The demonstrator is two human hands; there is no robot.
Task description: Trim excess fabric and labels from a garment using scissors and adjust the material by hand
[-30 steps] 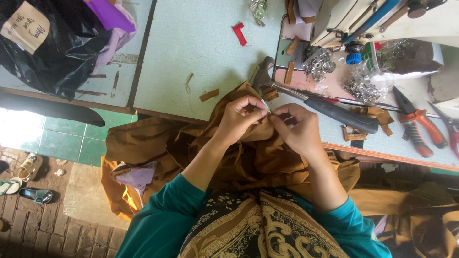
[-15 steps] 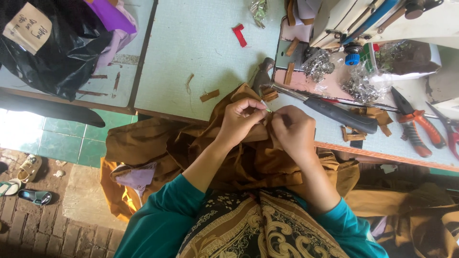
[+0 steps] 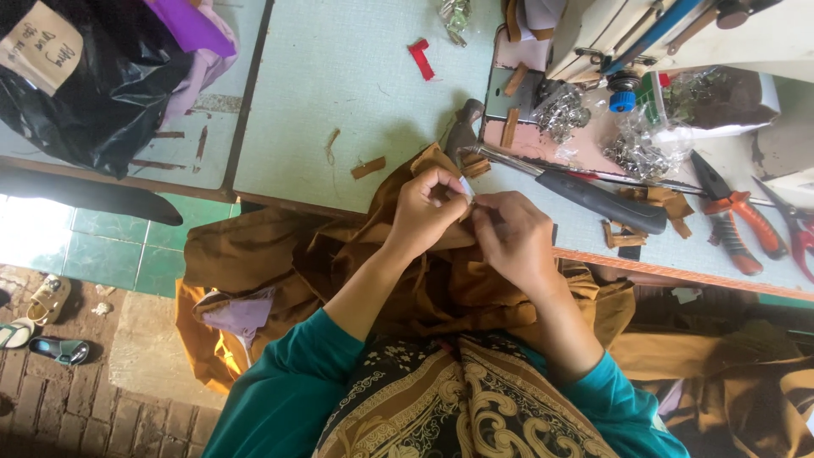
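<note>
A brown garment point(image 3: 280, 271) drapes from the front edge of the pale green table point(image 3: 339, 93) into my lap. My left hand point(image 3: 428, 212) pinches a fold of it at the table edge, thumb and fingers closed on the cloth. My right hand point(image 3: 513, 237) meets it fingertip to fingertip, gripping the same fold, with a small pale piece point(image 3: 467, 188) showing between the fingers. Both sleeves are teal. A patterned black and tan cloth point(image 3: 458, 407) covers my lap.
A long black-handled tool point(image 3: 593, 199) lies just beyond my hands. Orange-handled pliers point(image 3: 733, 222), red-handled scissors point(image 3: 797, 229), bags of metal parts point(image 3: 561, 110), brown scraps point(image 3: 368, 167) and a red scrap point(image 3: 420, 59) are on the table. A black bag point(image 3: 93, 93) sits far left.
Both hands stayed together on the fold, with the fingers shifting slightly. The view has drifted a little.
</note>
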